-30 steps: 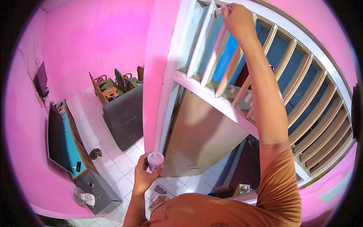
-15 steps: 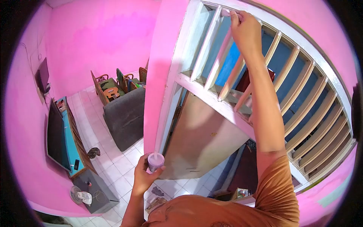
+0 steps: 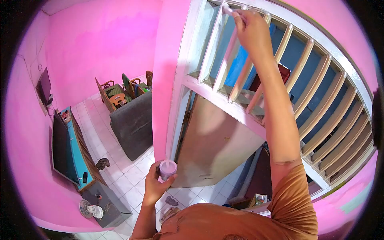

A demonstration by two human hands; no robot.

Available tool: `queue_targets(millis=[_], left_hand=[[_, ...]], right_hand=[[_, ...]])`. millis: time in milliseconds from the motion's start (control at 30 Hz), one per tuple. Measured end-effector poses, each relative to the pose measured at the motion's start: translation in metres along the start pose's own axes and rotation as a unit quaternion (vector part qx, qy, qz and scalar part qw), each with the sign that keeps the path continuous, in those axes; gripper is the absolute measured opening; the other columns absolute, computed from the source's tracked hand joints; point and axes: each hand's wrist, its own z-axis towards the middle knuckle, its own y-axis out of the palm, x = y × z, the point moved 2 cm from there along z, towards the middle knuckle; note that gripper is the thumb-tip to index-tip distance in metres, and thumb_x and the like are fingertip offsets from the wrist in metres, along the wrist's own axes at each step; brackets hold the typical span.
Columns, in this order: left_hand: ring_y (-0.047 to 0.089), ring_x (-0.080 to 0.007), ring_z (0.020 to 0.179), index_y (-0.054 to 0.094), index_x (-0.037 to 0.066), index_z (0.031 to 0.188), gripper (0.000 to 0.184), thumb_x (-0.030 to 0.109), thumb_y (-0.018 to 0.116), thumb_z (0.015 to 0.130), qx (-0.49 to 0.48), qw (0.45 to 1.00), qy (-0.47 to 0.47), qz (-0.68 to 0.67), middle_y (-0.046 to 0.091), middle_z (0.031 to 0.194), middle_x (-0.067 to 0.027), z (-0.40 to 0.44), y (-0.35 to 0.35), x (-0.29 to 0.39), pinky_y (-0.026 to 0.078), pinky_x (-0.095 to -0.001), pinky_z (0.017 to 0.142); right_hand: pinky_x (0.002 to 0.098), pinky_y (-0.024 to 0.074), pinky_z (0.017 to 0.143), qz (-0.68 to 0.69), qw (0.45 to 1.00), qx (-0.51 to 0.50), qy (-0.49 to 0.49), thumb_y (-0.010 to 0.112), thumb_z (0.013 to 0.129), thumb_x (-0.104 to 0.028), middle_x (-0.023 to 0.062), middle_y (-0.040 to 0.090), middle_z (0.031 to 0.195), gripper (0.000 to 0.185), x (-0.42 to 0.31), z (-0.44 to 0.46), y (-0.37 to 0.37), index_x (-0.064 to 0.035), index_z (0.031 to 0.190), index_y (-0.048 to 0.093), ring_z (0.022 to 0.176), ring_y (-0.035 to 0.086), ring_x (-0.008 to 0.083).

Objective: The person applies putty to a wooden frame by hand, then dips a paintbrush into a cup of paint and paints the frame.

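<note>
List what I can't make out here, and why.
Head view:
Pale tool: gripped part hidden by the right hand.
Cup: side partly behind the left hand.
Space behind the slats: broken up by them and right forearm.
Dark item on the turquoise cabinet: too small to identify.

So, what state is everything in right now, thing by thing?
Cup, held upright, contents unclear
Left hand, closed around the cup
Pale tool, gripped
Right hand, pinching the pale tool
Slats, white at left, cream at right
Door, standing open
Large screen, dark
Fan, cannot tell if spinning
Guitar, resting, not held
</note>
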Motion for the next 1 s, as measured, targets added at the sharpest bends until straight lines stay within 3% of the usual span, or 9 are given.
queue_targets(millis=[100, 300, 500, 567, 700, 767, 1000], left_hand=[[0.064, -0.0191, 0.109, 0.051, -0.002, 0.131, 0.063, 0.008, 0.086, 0.080, -0.009, 1.000, -0.010, -0.010, 0.066, 0.117, -0.0111, -0.001, 0.001, 0.000, 0.050, -0.0340, 0.096], [0.067, -0.0174, 0.104, 0.053, -0.001, 0.132, 0.064, 0.012, 0.087, 0.079, 0.003, 1.000, -0.010, 0.024, 0.069, 0.112, -0.0111, -0.003, -0.001, 0.001, 0.052, -0.0314, 0.092], [0.067, -0.0170, 0.105, 0.053, -0.001, 0.132, 0.063, 0.008, 0.086, 0.080, 0.010, 1.000, 0.013, -0.013, 0.069, 0.113, -0.0099, -0.005, -0.002, -0.004, 0.052, -0.0308, 0.092], [0.066, -0.0171, 0.106, 0.053, -0.001, 0.132, 0.063, 0.007, 0.086, 0.080, 0.009, 1.000, 0.003, -0.007, 0.068, 0.115, -0.0098, -0.008, -0.005, -0.002, 0.052, -0.0309, 0.093], [0.066, -0.0173, 0.107, 0.052, -0.001, 0.133, 0.063, 0.008, 0.086, 0.080, 0.003, 1.000, -0.010, 0.008, 0.068, 0.115, -0.0099, -0.007, -0.008, -0.001, 0.051, -0.0315, 0.094], [0.066, -0.0176, 0.106, 0.053, 0.000, 0.132, 0.063, 0.008, 0.086, 0.079, 0.008, 1.000, -0.011, -0.001, 0.068, 0.114, -0.0099, -0.008, -0.007, 0.000, 0.051, -0.0322, 0.095], [0.064, -0.0187, 0.108, 0.051, 0.000, 0.132, 0.064, 0.009, 0.087, 0.079, 0.005, 1.000, -0.028, -0.011, 0.067, 0.115, -0.0106, -0.011, -0.008, 0.001, 0.051, -0.0334, 0.094]], right_hand=[[0.0511, 0.0518, 0.084, 0.017, 0.998, -0.060, -0.010, 0.060, 0.098, -0.022, 0.0267, 0.069, 0.096, 0.028, -0.007, -0.017, -0.001, 0.0023, 0.101, 0.074, 0.092, 0.066, 0.0456], [0.0521, 0.0509, 0.085, 0.029, 0.998, -0.019, 0.058, 0.059, 0.098, -0.022, 0.0277, 0.069, 0.094, 0.028, -0.017, -0.021, -0.001, 0.0024, 0.097, 0.073, 0.092, 0.065, 0.0466], [0.0534, 0.0512, 0.082, 0.021, 0.989, -0.115, 0.089, 0.058, 0.098, -0.024, 0.0290, 0.068, 0.090, 0.031, -0.031, -0.057, 0.002, 0.0033, 0.097, 0.072, 0.088, 0.065, 0.0473], [0.0532, 0.0525, 0.081, 0.006, 0.986, -0.075, 0.152, 0.057, 0.097, -0.026, 0.0276, 0.070, 0.088, 0.033, -0.026, -0.051, -0.010, 0.0030, 0.097, 0.073, 0.086, 0.067, 0.0472], [0.0523, 0.0540, 0.081, -0.011, 0.990, -0.018, 0.138, 0.057, 0.097, -0.027, 0.0264, 0.072, 0.088, 0.033, -0.007, -0.019, -0.012, 0.0018, 0.098, 0.073, 0.086, 0.068, 0.0468], [0.0424, 0.0552, 0.080, -0.044, 0.993, 0.011, 0.109, 0.057, 0.098, -0.034, 0.0206, 0.074, 0.088, 0.038, 0.001, -0.008, -0.007, -0.0018, 0.108, 0.074, 0.085, 0.072, 0.0388], [0.0455, 0.0551, 0.083, -0.053, 0.993, 0.004, 0.101, 0.058, 0.097, -0.034, 0.0229, 0.074, 0.092, 0.038, 0.006, 0.005, 0.020, -0.0011, 0.107, 0.075, 0.089, 0.071, 0.0412]])
